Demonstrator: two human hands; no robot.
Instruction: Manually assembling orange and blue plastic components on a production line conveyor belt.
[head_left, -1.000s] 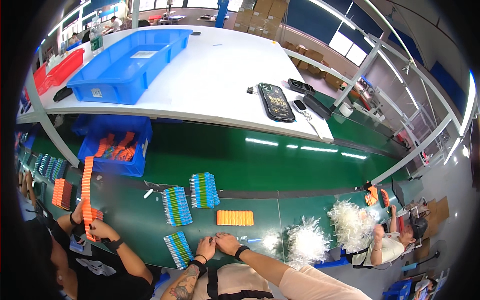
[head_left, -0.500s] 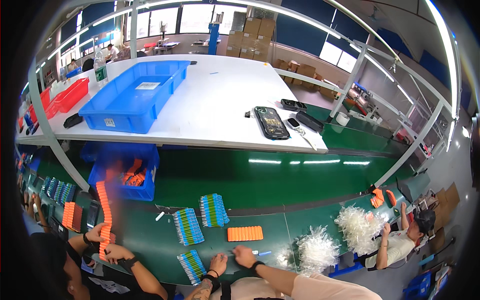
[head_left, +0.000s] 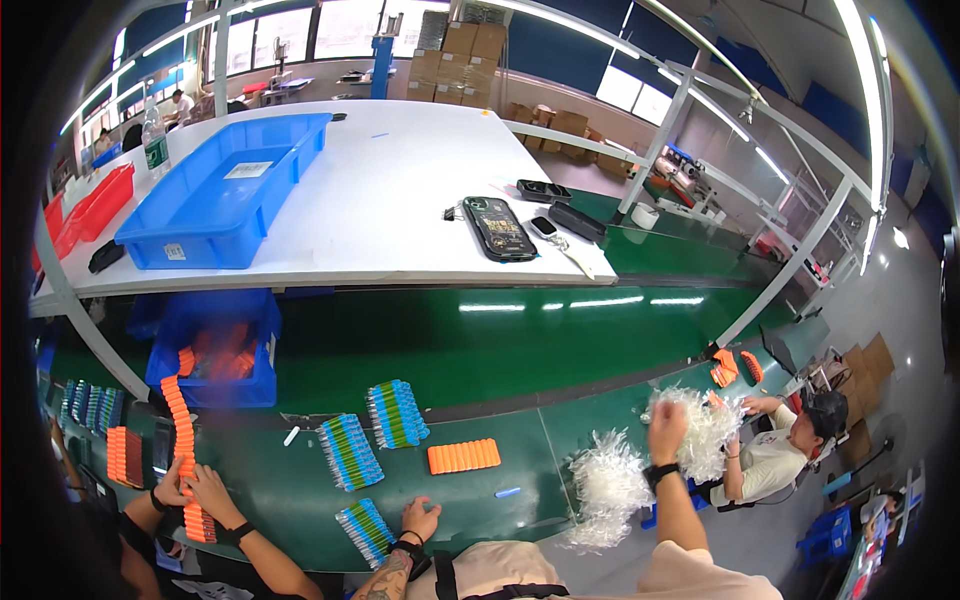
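My left hand (head_left: 421, 518) rests on the dark green table near its front edge, fingers curled together; what they hold, if anything, is too small to make out. Beside it lies a bundle of blue-and-green slim pieces (head_left: 366, 531). My right hand (head_left: 667, 430) is stretched far to the right, over the edge of a heap of clear plastic strips or bags (head_left: 706, 452); its fingers are blurred. A nearer heap of the same clear plastic (head_left: 607, 490) lies left of that forearm. An orange ribbed block (head_left: 463, 456) and a small blue stick (head_left: 507, 492) lie between my hands.
More blue-and-green bundles (head_left: 350, 452) (head_left: 398, 413) lie beyond my left hand. At left, a co-worker's hands (head_left: 205, 490) hold a long orange ribbed strip (head_left: 180, 420) beside a blue bin (head_left: 262, 352). Another person (head_left: 765, 460) sits right. A white shelf (head_left: 400, 200) stands above.
My right hand has left its place beside my left hand and reached right to the clear plastic. The view has shifted right. The co-worker's orange strip is lower, its top by the bin.
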